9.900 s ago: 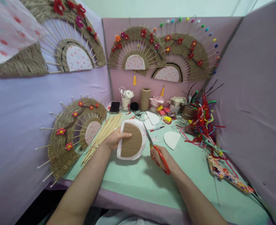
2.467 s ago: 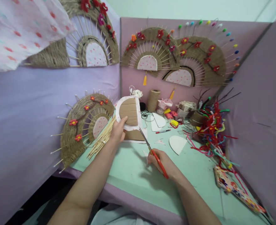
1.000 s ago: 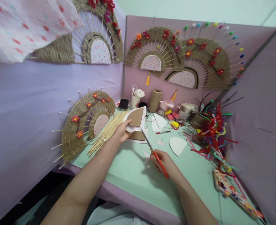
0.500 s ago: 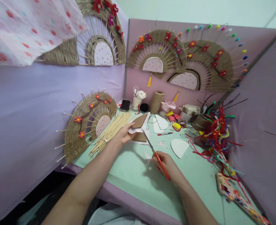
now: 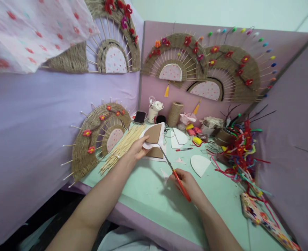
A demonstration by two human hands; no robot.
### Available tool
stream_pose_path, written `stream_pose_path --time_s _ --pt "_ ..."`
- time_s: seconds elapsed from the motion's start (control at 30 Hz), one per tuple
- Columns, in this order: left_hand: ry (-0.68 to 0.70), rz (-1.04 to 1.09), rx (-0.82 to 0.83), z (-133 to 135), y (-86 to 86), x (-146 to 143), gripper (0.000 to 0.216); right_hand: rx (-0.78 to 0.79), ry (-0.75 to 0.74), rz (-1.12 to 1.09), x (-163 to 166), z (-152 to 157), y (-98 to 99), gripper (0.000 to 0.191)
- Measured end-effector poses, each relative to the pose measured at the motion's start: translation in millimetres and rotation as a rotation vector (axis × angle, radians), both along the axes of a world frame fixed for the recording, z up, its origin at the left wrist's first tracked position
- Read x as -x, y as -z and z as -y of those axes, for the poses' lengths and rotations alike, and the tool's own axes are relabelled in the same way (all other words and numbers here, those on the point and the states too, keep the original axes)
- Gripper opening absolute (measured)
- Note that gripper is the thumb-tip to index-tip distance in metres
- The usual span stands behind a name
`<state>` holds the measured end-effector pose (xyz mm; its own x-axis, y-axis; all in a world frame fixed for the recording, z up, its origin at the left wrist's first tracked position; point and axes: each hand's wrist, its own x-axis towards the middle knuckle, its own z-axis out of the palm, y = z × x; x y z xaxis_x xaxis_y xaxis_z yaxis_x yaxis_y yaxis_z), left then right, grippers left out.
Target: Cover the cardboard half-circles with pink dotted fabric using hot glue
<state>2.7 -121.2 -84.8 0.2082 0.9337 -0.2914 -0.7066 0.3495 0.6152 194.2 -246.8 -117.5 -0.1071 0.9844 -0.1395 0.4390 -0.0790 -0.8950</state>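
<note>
My left hand [image 5: 140, 148] is closed on a brown fan-shaped cardboard piece [image 5: 154, 134] backed by a larger white sheet [image 5: 162, 129], held above the table. In my right hand [image 5: 185, 181] are long scissors with red handles [image 5: 181, 185]. Their blades point up and left, with the tips at the lower corner of the cardboard and the edge of the white sheet. Below the held piece lies another brown cardboard piece [image 5: 156, 152] on white material, partly covered. Small white scraps [image 5: 165, 175] lie close to the scissors.
Thin bamboo sticks [image 5: 125, 146] lie left of my left hand. White cut shapes [image 5: 200, 164] and a red pen [image 5: 184, 149] are to the right. Behind stand a twine spool [image 5: 175, 114] and a white cup [image 5: 154, 113]. Colourful pipe cleaners [image 5: 241, 153] and a glue gun [image 5: 263, 219] are at right.
My left hand has turned the cardboard and white sheet slightly, so the piece stands more upright and a bit further left. The scissors have barely moved.
</note>
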Motion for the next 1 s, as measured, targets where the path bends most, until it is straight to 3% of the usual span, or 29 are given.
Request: stream_pose_path --time_s 0.17,0.33,0.53,0.67,0.83,0.9,1.0 --pt "-0.065 -0.032 -0.084 -3.3 3.7 2.8 0.023 -0.009 0.013 -0.005 -1.3 2.1 -1.0 0.028" --pt "-0.118 -0.028 -0.203 0.3 -0.6 3.9 0.027 -0.04 0.057 -0.153 -2.1 1.9 0.3 0.026" --pt "-0.035 -0.1 -0.335 11.0 -6.3 0.3 0.03 -0.135 0.19 -0.383 -7.9 -2.1 8.9 0.039" --pt "0.139 -0.198 -0.367 16.3 -3.7 1.2 0.032 -0.216 0.328 -0.477 -8.3 -5.9 7.5 0.039" --pt "0.535 -0.399 -0.397 21.5 -2.3 14.4 0.032 -0.299 0.518 -0.659 -16.7 -14.9 2.6 0.038" --pt "0.735 -0.518 -0.456 22.3 -3.6 20.5 0.028 -0.296 0.516 -0.721 -23.6 -16.8 2.1 0.04" --pt "0.94 -0.707 -0.555 21.9 -4.6 25.3 0.021 -0.237 0.37 -0.635 -30.1 -12.6 -1.2 0.041"
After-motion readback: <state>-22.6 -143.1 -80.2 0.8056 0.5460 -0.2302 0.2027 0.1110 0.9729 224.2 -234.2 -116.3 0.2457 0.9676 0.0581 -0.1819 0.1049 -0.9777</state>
